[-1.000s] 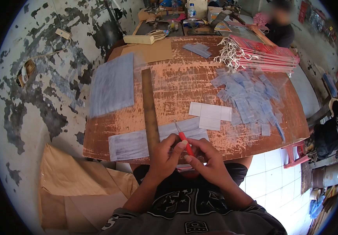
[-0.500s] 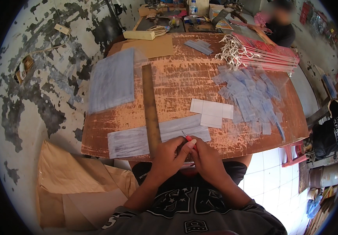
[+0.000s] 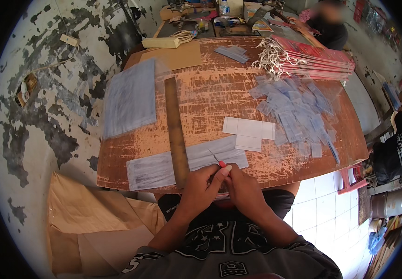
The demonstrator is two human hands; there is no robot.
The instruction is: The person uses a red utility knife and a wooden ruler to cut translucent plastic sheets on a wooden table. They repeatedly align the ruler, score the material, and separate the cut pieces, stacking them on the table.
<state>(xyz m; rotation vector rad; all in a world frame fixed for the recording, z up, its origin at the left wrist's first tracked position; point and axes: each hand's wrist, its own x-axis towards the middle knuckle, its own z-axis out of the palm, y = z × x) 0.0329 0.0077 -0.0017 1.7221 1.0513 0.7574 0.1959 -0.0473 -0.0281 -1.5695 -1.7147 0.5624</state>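
Blade (image 3: 215, 156) shifted left in 2 hands (image 3: 200, 188) (lettered shirt (image 3: 187, 263)).

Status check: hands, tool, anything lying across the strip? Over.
Left hand and right hand closed on red-handled tool. Thin tip over pale strip. Brown ruler across it.

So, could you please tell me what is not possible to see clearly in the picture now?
All in the head view:
Most of the tool's red handle: hidden by the left hand and right hand.
Part of the pale strip: covered by the ruler.
Lower layers of the heap of clear pieces: hidden by the upper ones.
Some small things at the back: too small to name.
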